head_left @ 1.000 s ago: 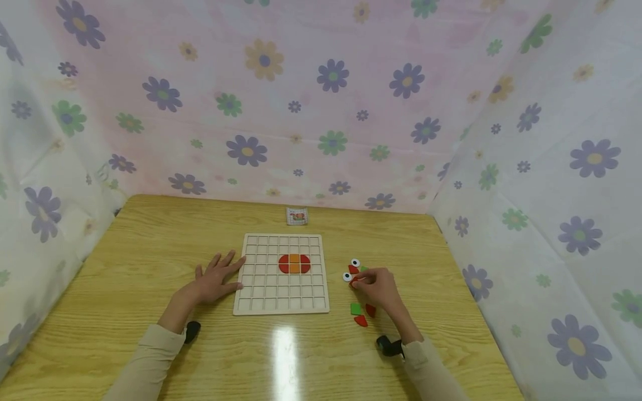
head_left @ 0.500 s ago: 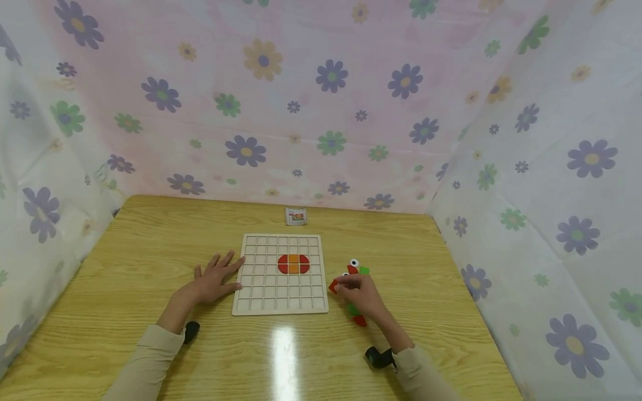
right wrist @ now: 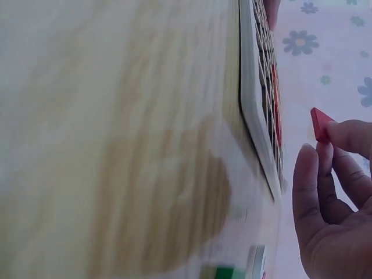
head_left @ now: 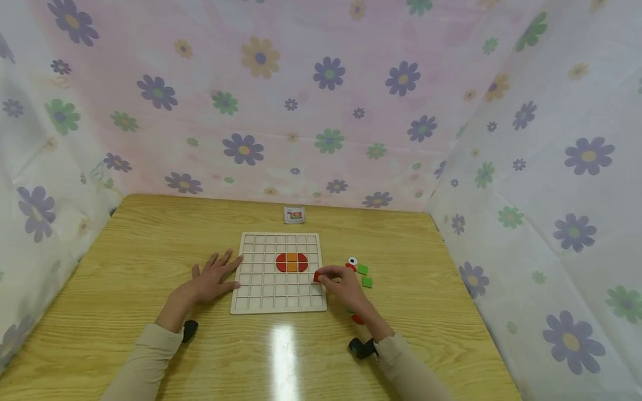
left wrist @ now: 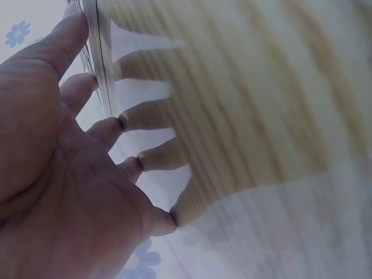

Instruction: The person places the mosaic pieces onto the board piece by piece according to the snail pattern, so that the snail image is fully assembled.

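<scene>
A square wooden grid board (head_left: 266, 311) lies on the table, with red and orange tiles (head_left: 292, 262) forming a rounded patch in its cells. My left hand (head_left: 213, 279) is spread flat at the board's left edge, thumb and index fingertip touching it; the left wrist view shows its straight, parted fingers (left wrist: 104, 132). My right hand (head_left: 346, 288) pinches a red tile (right wrist: 321, 124) between thumb and fingertips, over the board's right edge. In the right wrist view the tile is held up clear of the table.
Right of the board lie a round eye piece (head_left: 353, 260), two green square tiles (head_left: 363, 269) and red tiles (head_left: 358, 319), partly hidden by my right hand. A small picture card (head_left: 294, 215) lies behind the board. Flowered curtains (head_left: 281, 111) surround the wooden table (head_left: 200, 356).
My right hand has picked up the red tile from the loose pieces and carried it left to the board's right edge. The left hand stays at the board.
</scene>
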Demonstrator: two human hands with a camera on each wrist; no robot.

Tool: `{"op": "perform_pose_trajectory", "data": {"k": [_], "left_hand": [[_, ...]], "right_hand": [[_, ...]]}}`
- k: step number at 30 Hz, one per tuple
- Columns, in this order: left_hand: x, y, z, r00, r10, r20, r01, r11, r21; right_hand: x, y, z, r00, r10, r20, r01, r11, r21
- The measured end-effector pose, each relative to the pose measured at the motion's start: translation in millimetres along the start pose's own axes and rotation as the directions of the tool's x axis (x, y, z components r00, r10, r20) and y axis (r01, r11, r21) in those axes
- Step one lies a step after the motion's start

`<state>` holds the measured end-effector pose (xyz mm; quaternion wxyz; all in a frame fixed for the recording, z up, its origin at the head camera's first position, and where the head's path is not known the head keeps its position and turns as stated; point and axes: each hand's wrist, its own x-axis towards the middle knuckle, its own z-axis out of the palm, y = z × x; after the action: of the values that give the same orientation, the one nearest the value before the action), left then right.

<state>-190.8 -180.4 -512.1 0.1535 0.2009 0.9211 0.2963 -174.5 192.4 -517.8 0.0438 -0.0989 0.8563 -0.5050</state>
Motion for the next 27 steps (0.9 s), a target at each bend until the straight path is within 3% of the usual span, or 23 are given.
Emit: {"op": "perform_pose_trajectory", "data": {"k": [6, 13, 27], "left_hand": [[-1.1, 2.9, -1.6, 1.0, -0.004, 0.006, 0.004, 1.0, -0.013], [-1.9, 4.1, -2.0, 1.0, -0.003, 0.009, 0.003, 1.0, -0.024], [-2.5, 3.2, -2.5, 1.0, 0.006, -0.004, -0.006, 1.0, -0.024]], "right_hand": [[10.1, -8.5, 9.5, 0.999, -0.014, 0.039, 0.014, 1.0, -0.02], [20.4, -12.2, 20.9, 0.999, -0.034, 0.026, 0.035, 0.997, -0.075], [27.6, -11.1, 30.9, 0.999, 0.033, 0.032, -0.029, 0.995, -0.095]]}}
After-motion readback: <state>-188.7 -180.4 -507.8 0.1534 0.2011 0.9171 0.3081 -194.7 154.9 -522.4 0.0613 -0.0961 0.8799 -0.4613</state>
